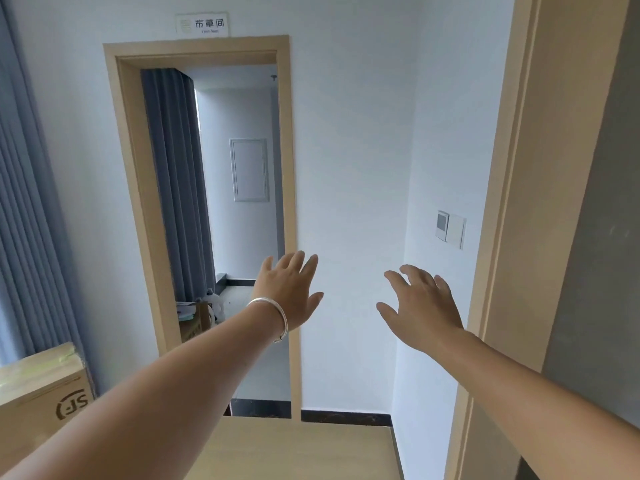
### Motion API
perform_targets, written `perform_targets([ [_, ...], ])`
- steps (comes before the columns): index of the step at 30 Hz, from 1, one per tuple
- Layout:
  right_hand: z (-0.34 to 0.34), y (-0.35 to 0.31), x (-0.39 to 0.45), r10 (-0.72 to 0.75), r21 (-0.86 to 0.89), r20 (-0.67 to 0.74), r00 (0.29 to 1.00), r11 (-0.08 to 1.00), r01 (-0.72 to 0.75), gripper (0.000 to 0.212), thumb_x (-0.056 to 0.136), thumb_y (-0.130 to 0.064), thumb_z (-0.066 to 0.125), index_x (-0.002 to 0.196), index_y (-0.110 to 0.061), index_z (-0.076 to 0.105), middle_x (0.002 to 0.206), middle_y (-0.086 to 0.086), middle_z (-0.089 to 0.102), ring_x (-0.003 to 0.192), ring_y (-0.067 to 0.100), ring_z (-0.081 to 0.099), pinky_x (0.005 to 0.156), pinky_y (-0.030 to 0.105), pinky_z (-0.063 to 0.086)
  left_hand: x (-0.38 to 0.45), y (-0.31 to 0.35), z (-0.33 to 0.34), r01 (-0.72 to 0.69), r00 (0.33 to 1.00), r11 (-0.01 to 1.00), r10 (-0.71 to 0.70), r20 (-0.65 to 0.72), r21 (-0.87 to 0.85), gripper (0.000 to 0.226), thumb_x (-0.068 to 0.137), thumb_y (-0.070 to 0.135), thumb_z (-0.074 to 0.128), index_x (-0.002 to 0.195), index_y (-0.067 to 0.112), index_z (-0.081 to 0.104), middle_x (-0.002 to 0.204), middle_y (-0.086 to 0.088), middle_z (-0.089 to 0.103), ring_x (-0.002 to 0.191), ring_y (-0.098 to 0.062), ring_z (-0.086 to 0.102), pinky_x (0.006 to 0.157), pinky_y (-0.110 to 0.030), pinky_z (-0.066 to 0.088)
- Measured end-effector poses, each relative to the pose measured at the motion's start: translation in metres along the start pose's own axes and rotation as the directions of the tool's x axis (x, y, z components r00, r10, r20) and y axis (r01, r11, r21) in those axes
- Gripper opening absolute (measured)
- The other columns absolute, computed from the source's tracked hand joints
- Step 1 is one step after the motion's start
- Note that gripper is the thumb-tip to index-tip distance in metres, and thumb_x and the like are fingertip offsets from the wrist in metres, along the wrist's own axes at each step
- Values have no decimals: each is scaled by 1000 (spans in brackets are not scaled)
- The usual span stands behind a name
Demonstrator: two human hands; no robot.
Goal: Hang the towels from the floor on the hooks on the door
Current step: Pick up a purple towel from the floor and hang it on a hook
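Both grips spread apart, empty: bare left hand [291, 292] with silver bangle [273, 315], bare right hand [420, 308]. No towels or hooks visible anywhere. I'd guess they're soft, floppy; I'd bunch an edge.

Open doorway [242, 202] ahead, cardboard box [41, 393] low left, door frame [512, 202] close right.

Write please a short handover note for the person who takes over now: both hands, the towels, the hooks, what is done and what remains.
Left hand, with a bracelet on the wrist: open, fingers spread, holding nothing.
Right hand: open, holding nothing.
Both are stretched out toward the white wall beside the open doorway.
No towels or hooks are in view.
Nothing shows as done; finding, lifting and hanging the towels all remains.
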State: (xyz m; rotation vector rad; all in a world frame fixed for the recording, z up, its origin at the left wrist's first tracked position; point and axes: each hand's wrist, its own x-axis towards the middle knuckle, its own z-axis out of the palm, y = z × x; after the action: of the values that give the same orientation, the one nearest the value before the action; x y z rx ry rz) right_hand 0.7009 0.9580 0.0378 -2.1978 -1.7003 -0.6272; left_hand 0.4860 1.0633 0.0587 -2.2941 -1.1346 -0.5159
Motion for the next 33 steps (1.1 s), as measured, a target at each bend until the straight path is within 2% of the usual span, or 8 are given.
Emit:
perform_targets([
  [8, 71, 3, 123, 20, -41, 6, 1000, 999, -20, 58, 95, -54, 39, 146, -29, 28, 154, 2, 25, 141, 20, 25, 116, 44, 15, 115, -41, 98, -14, 1000, 999, 13, -18, -43, 68, 94, 53, 36, 149, 19, 15, 152, -3, 26, 140, -19, 22, 113, -47, 18],
  [16, 131, -16, 267, 36, -52, -22, 999, 998, -37, 58, 94, -54, 40, 146, -27, 31, 153, 3, 28, 139, 21, 28, 115, 43, 20, 235, -105, 188, 0, 999, 997, -4, -48, -74, 68, 93, 54, 36, 148, 19, 17, 148, -1, 29, 138, -19, 26, 111, -45, 20],
  [24, 208, -19, 363, 13, -43, 15, 1000, 999, -12, 59, 95, -54, 39, 146, -27, 30, 153, 2, 27, 139, 21, 29, 114, 43, 22, 304, -135, 280, 1, 1000, 998, 1, 24, -65, 67, 94, 53, 35, 148, 19, 16, 150, -1, 27, 139, -20, 24, 112, -46, 19],
  [28, 253, -21, 419, -43, -32, 19, 999, 999, 44, 59, 95, -54, 38, 147, -27, 28, 153, 2, 27, 139, 21, 28, 115, 42, 20, 341, -152, 322, 32, 999, 998, -30, 40, -50, 65, 94, 53, 35, 148, 20, 18, 149, -1, 28, 138, -19, 25, 110, -45, 21],
  [33, 319, -42, 499, -196, 22, 12, 981, 980, 196, 58, 95, -53, 38, 146, -28, 29, 154, 2, 26, 141, 18, 24, 116, 43, 16, 378, -183, 375, 119, 988, 993, -121, 99, 21, 65, 95, 54, 33, 149, 21, 16, 152, -2, 25, 141, -20, 22, 114, -47, 18],
])
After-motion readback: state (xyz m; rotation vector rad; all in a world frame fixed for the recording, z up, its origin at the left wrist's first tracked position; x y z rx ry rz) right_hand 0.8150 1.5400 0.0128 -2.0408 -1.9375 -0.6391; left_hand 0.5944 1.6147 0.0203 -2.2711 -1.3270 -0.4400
